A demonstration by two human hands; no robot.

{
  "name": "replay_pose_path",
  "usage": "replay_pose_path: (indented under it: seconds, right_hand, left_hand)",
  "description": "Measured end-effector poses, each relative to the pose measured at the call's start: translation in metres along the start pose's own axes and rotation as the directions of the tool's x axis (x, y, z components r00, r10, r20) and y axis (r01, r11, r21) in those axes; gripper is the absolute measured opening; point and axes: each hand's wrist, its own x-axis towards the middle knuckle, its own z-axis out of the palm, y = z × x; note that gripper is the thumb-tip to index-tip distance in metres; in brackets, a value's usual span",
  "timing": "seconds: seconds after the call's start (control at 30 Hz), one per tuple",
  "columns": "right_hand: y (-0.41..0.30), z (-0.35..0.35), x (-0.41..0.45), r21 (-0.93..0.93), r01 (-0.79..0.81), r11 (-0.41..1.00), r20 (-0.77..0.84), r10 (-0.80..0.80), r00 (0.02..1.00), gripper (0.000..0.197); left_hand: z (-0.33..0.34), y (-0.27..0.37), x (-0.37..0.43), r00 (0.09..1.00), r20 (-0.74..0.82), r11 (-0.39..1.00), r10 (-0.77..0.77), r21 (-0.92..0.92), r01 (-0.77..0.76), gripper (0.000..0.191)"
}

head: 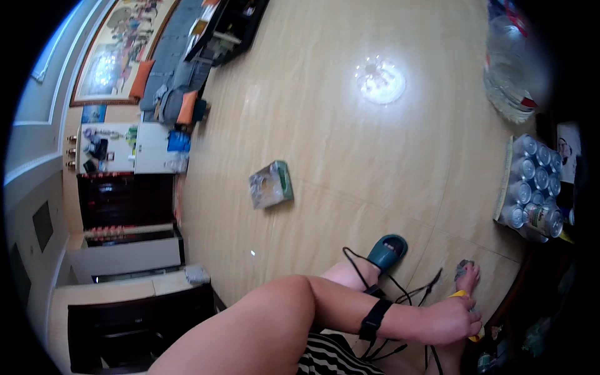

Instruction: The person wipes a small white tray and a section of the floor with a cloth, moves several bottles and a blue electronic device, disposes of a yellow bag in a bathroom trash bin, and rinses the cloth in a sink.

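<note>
My left hand (pixel 452 321), at the lower right with a black strap on its forearm, has its fingers curled around a yellow item (pixel 477 333). Some grey material shows between the fingers. Just beyond it, my right hand (pixel 468 280) grips a crumpled grey cloth (pixel 464 268) low over the floor; its forearm is mostly hidden behind the left hand. Black cables (pixel 408 293) hang and loop around my left forearm. My foot in a teal slipper (pixel 385 255) rests on the tiles beside them.
A shrink-wrapped pack of cans (pixel 534 187) stands at the right, below large clear plastic containers (pixel 508 75). A small open box with clear plastic (pixel 271 185) lies on the tiled floor. A sofa (pixel 176 93), a black table (pixel 234 35) and a white cabinet (pixel 154 154) stand farther off.
</note>
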Motion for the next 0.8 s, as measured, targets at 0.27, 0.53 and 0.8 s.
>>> replay_pose_path:
  seconds: [0.27, 0.53, 0.8]
  right_hand:
    - [-0.026, -0.063, -0.002, 0.305, -0.110, 0.946, 0.151, 0.065, 0.986, 0.033]
    - [-0.049, -0.167, -0.159, 0.031, 0.062, 0.998, 0.298, -0.069, 0.952, 0.016]
    - [-0.101, -0.331, -0.332, 0.256, -0.393, 0.883, 0.435, 0.258, 0.863, 0.011]
  left_hand:
    - [-0.014, -0.003, -0.039, 0.965, -0.136, 0.973, -0.225, -0.085, 0.215, 0.021]
    - [-0.043, -0.009, -0.096, 0.933, -0.138, 0.924, -0.331, -0.247, 0.291, 0.031]
    - [-0.161, 0.039, -0.120, 0.919, -0.209, 0.928, -0.335, -0.239, 0.285, 0.038]
